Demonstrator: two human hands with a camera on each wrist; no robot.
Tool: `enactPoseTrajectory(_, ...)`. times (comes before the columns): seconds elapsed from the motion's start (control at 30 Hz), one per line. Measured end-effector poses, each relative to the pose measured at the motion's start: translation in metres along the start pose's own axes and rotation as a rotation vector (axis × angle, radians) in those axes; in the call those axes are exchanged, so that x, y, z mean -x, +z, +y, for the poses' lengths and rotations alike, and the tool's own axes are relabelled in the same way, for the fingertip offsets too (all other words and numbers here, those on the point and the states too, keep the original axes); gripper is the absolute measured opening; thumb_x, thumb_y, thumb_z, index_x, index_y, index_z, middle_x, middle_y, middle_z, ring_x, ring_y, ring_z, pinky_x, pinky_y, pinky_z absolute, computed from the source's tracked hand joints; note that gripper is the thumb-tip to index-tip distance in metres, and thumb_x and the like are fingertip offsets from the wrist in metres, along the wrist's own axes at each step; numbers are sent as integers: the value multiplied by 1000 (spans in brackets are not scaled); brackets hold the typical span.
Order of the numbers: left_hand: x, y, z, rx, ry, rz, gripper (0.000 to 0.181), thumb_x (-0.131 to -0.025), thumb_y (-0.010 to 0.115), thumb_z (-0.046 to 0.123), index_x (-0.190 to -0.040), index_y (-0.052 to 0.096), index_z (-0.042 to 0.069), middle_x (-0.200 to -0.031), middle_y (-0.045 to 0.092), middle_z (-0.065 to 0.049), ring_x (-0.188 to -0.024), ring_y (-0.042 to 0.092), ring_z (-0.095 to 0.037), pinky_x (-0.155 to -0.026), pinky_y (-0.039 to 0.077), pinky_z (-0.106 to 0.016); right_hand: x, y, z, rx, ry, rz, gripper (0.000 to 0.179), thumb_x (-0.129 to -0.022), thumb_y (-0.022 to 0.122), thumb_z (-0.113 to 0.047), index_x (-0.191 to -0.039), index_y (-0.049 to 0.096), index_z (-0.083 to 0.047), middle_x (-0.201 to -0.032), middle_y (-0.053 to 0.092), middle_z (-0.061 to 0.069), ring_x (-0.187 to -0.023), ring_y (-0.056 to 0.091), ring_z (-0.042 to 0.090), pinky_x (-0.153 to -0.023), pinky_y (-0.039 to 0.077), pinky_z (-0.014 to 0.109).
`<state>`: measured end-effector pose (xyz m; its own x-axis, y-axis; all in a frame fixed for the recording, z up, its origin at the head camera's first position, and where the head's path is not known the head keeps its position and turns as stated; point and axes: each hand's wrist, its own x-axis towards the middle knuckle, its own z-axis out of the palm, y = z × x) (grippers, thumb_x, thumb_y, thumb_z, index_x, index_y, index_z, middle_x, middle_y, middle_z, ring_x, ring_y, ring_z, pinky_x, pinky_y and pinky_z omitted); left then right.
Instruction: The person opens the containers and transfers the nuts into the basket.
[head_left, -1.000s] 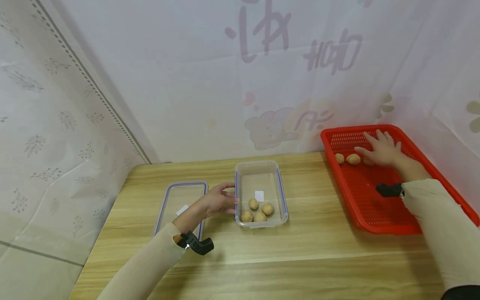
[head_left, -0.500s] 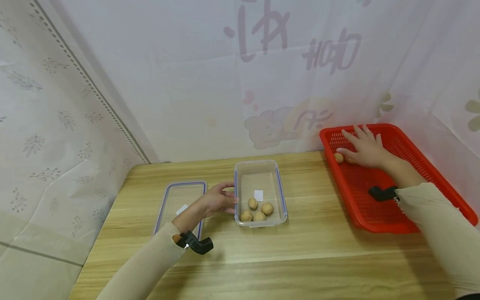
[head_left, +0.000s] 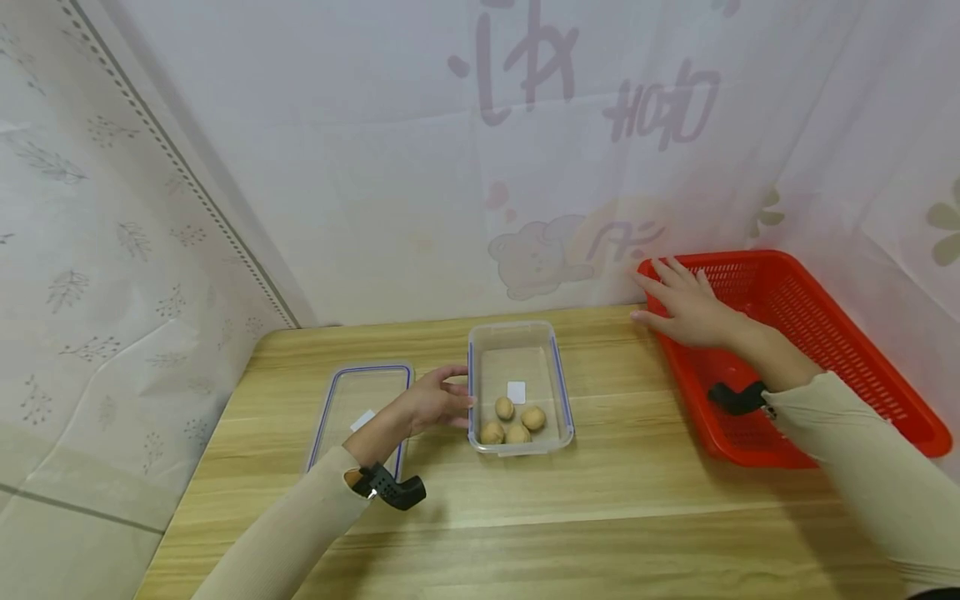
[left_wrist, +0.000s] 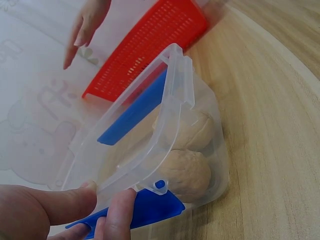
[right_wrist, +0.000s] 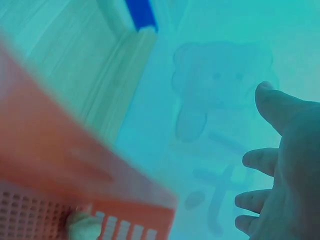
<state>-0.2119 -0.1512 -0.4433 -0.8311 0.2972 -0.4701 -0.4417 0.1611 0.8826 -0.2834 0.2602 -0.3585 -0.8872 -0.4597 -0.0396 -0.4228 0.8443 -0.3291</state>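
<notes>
A clear plastic food container [head_left: 516, 358] with blue side clips stands mid-table, its lid off. Several walnuts [head_left: 505, 408] lie at its near end. My left hand [head_left: 438, 402] grips the container's left side, thumb at the rim and fingers by the blue clip [left_wrist: 155, 209]. Over the left rim of the red plastic basket [head_left: 693, 400] hovers my right hand [head_left: 690, 310], fingers spread and holding nothing. In the right wrist view, one walnut [right_wrist: 84, 227] shows in the basket's corner; in the head view that corner is hidden behind the hand.
The clear lid [head_left: 367, 385] with a blue seal lies left of the container, partly under the left forearm. A printed curtain [head_left: 375, 167] hangs behind the wooden table [head_left: 525, 525], and another covers the left side.
My right hand has moved left across the basket, from above the walnuts to its left rim. The left hand and the container have stayed where they were.
</notes>
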Motion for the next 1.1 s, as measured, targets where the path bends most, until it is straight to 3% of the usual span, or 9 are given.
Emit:
enactPoseTrajectory(0.3, 1, 0, 0, 5, -3, -2, 66, -97, 60, -10, -155, 31, -1, -123, 50, -22, -93, 63, -24, -78, 66, -35, -7, 10, -31, -43, -110, -18, 74, -102, 62, -40, -159, 32, -4, -164, 12, 31, -151, 1, 50, -116, -2, 80)
enactPoseTrajectory(0.5, 0, 0, -1, 2, 6, 1, 65, -97, 60, -11, -155, 31, -2, -123, 51, -23, -92, 63, -25, -78, 66, -37, -13, 17, -51, -51, -171, -55, 75, -102, 62, -41, -159, 30, -5, -165, 13, 29, -152, 1, 47, -121, 0, 73)
enactPoseTrajectory(0.77, 1, 0, -1, -2, 7, -2, 65, -97, 61, -10, -155, 31, -2, -123, 51, -24, -95, 62, -26, -78, 66, -36, -22, 31, -70, -85, -215, -91, 75, -102, 60, -46, -160, 31, -9, -166, 16, 23, -154, 4, 42, -123, 12, 69)
enactPoseTrajectory(1.1, 1, 0, -1, -1, 11, -7, 66, -96, 61, -10, -155, 31, -2, -125, 49, -24, -98, 63, -29, -79, 66, -38, -31, 48, -96, -156, -268, -164, 71, -102, 63, -40, -159, 34, -9, -165, 23, 22, -154, 8, 42, -125, 15, 64)
